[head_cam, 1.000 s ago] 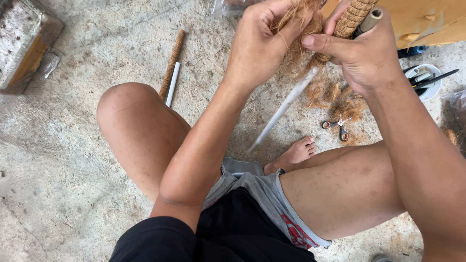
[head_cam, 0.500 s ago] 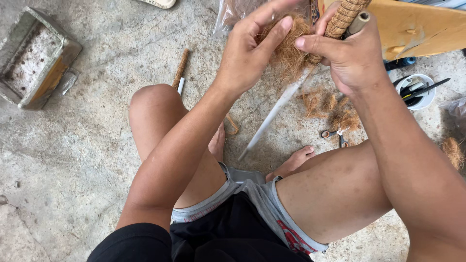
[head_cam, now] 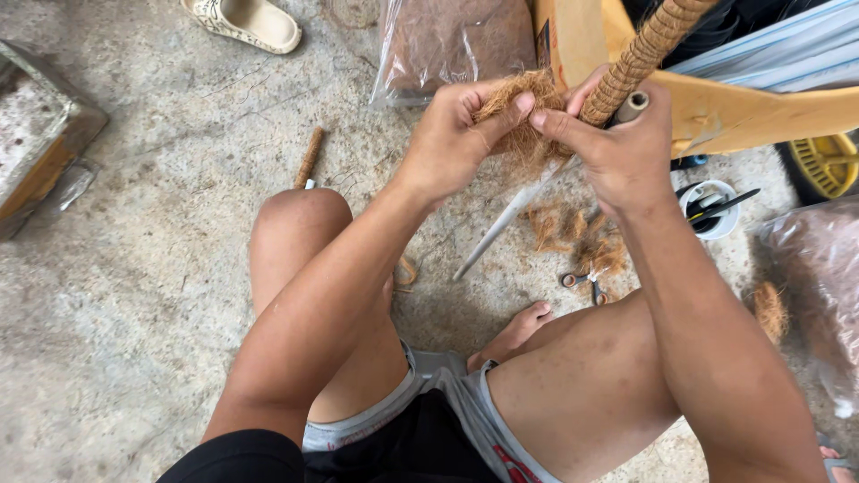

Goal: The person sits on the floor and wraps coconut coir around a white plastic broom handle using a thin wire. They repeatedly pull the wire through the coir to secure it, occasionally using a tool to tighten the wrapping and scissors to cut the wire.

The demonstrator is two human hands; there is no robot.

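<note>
My left hand (head_cam: pixel 456 134) pinches a tuft of brown coconut fibre (head_cam: pixel 523 103) between thumb and fingers. My right hand (head_cam: pixel 617 143) grips a grey pipe wound with coir rope (head_cam: pixel 640 58), and its thumb meets the same tuft. The bare lower end of the pipe (head_cam: pixel 501 228) slants down toward the concrete floor between my knees. Both hands are raised in front of a yellow wooden board (head_cam: pixel 743 112).
Loose fibre clumps (head_cam: pixel 582 241) and small scissors (head_cam: pixel 586 284) lie on the floor. A plastic bag of fibre (head_cam: pixel 452 40) sits behind, another bag (head_cam: pixel 810 286) at right. A white cup with tools (head_cam: pixel 711 210), a sandal (head_cam: pixel 246 20), a short coir-wrapped stick (head_cam: pixel 310 156) and a metal box (head_cam: pixel 36 134) surround me.
The view has tilted so the floor items sit lower in frame. My hands have closed together on the fibre tuft at the pipe; earlier my left fingers were spread over it.
</note>
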